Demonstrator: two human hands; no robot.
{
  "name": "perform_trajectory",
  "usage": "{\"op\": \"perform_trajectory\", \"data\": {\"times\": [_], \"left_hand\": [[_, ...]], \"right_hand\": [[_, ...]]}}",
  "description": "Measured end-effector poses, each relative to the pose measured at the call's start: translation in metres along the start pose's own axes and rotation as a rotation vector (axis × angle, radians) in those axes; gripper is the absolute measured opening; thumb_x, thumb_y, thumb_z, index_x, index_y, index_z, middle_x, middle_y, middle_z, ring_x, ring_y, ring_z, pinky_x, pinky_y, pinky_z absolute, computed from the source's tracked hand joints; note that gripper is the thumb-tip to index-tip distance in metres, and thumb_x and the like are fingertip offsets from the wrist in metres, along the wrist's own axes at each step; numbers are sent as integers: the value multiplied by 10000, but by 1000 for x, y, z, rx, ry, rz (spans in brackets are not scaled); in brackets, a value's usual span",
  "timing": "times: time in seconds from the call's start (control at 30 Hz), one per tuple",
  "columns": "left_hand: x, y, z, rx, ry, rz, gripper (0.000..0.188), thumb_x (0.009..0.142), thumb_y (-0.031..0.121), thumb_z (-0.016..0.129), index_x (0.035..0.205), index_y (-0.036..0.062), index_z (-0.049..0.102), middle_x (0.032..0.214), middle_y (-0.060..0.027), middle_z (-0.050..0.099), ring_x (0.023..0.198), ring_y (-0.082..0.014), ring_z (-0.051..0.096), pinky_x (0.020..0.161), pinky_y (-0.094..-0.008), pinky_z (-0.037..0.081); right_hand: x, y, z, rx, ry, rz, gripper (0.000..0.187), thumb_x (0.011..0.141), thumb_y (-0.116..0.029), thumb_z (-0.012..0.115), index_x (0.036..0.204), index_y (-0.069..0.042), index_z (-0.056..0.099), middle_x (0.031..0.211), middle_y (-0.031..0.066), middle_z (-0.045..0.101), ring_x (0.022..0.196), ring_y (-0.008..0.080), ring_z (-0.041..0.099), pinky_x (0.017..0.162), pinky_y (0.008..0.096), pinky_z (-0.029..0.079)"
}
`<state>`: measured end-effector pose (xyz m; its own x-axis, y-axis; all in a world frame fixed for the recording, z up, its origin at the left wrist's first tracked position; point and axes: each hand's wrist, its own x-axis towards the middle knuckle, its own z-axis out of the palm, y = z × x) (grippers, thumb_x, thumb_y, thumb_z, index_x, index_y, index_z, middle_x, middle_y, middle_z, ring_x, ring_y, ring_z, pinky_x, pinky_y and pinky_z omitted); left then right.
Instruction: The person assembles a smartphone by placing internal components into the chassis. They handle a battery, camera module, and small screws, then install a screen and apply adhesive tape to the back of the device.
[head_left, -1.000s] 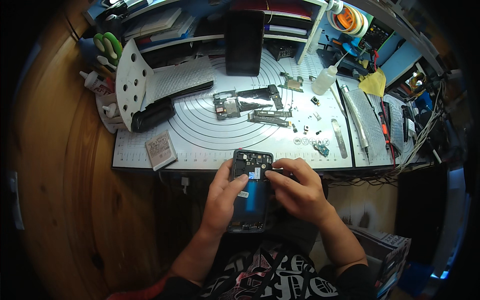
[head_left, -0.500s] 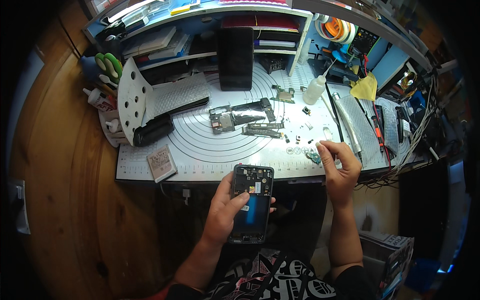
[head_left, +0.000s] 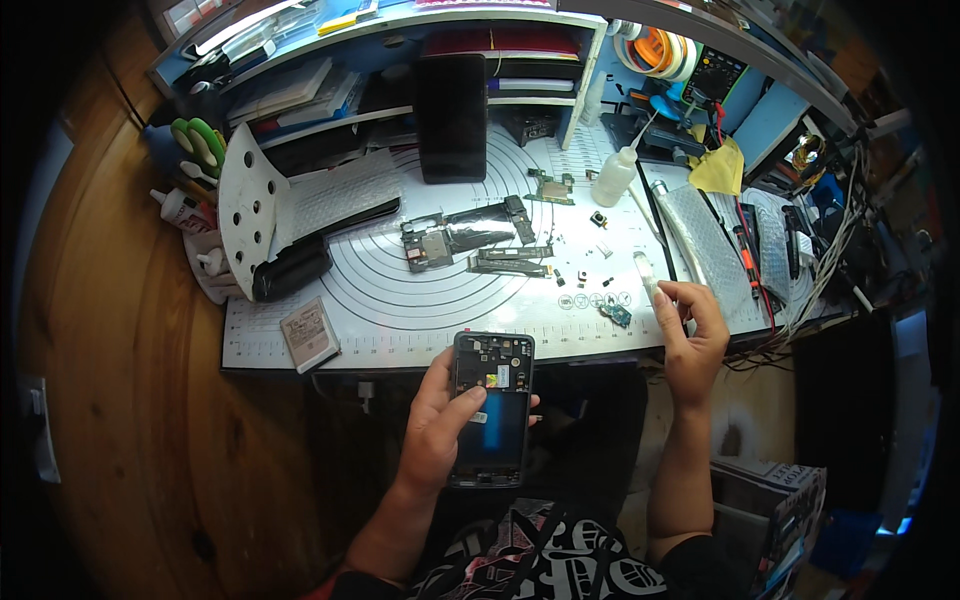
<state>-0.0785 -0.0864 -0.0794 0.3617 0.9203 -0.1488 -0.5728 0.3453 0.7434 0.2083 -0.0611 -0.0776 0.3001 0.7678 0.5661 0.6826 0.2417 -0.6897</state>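
Observation:
My left hand [head_left: 440,425] holds an opened black phone body [head_left: 492,405] upright over my lap, just in front of the mat's near edge; its inner boards show at the top. My right hand [head_left: 690,335] is out at the mat's right near corner, fingers curled around the lower end of a slim translucent tool [head_left: 646,272] lying there. A small green circuit part [head_left: 615,314] lies just left of that hand. Removed phone boards and brackets [head_left: 470,240] lie spread in the middle of the white work mat [head_left: 380,300].
A dark phone panel [head_left: 452,105] leans upright at the back. A white squeeze bottle [head_left: 614,176], a yellow cloth [head_left: 718,170], screwdrivers [head_left: 745,255] and cables crowd the right side. A white perforated plate [head_left: 245,205] and black case stand left; a small flat battery [head_left: 309,335] lies front left.
My right hand left the phone and moved out to the right, onto the mat's right near corner. My left hand kept the phone, now holding it alone.

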Motion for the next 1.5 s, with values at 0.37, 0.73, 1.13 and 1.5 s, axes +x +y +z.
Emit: {"op": "perform_trajectory", "data": {"times": [0.37, 0.73, 1.13, 1.5], "left_hand": [[2, 1, 1, 33, 0, -18, 542, 992, 163, 416, 1478, -61, 326, 1303, -296, 575, 1089, -455, 683, 921, -583, 598], [1, -2, -4, -94, -35, -26, 552, 1004, 198, 384, 1493, -49, 315, 1343, -305, 567, 1139, -475, 661, 961, -602, 571], [3, -1, -6, -104, -55, -4, 560, 1007, 226, 379, 1498, -37, 323, 1329, -289, 581, 1122, -468, 670, 963, -599, 571], [2, 2, -8, -140, -31, 13, 553, 1005, 190, 352, 1488, -78, 320, 1330, -292, 570, 1128, -422, 671, 961, -535, 588]], "right_hand": [[-6, -3, -5, -40, -61, 28, 112, 875, -29, 764, 986, -15, 761, 938, 59, 672, 779, 149, 586, 673, 270, 457], [-13, -10, -6, -86, -141, 33, 116, 872, -56, 772, 978, -11, 762, 966, 65, 648, 840, 177, 605, 705, 286, 470], [-11, -12, -6, -58, -151, 42, 102, 875, -45, 766, 971, -9, 763, 960, 56, 643, 814, 159, 592, 680, 272, 460], [-5, -14, -4, -59, -148, 1, 92, 872, -36, 761, 958, -3, 758, 954, 71, 646, 853, 190, 630, 748, 298, 497]]}}
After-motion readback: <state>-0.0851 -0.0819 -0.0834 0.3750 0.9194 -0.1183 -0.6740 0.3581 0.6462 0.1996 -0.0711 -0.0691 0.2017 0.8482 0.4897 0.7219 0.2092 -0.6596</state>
